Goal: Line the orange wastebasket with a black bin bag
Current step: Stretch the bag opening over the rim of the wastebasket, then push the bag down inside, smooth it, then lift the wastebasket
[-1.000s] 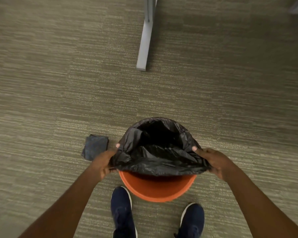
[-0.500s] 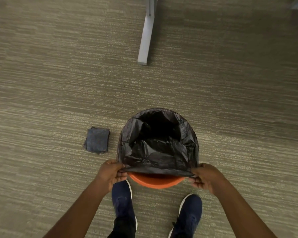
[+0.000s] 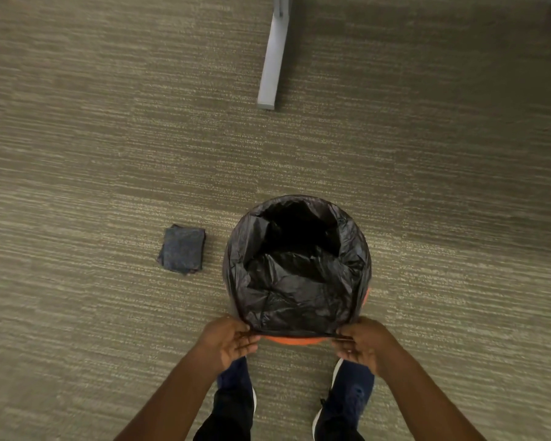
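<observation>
Both hands have come down and toward the person since a second ago, drawing the near hem of the black bin bag [image 3: 295, 281] lower, so that much less of the orange wastebasket [image 3: 295, 340] shows than before. The left hand [image 3: 228, 340] pinches the bag's edge at the near-left of the rim, fingers curled shut on the plastic. The right hand [image 3: 365, 342] does the same at the near-right, its fingers closed on the hem. Between them the bag's edge runs taut and straight, just above a thin orange crescent of the basket's near rim. A small patch of orange also shows on the right side.

Elsewhere the bag is folded over the rim all the way round the far side, and its crumpled plastic sinks into the basket's dark interior. The wastebasket stands upright on the striped carpet [image 3: 109, 154], just ahead of the person's dark blue shoes [image 3: 350, 396].

Left of the basket, apart from it, a folded dark bag [image 3: 182, 249] lies flat on the carpet. Farther off, a grey metal furniture leg [image 3: 272, 65] rests on the floor.
</observation>
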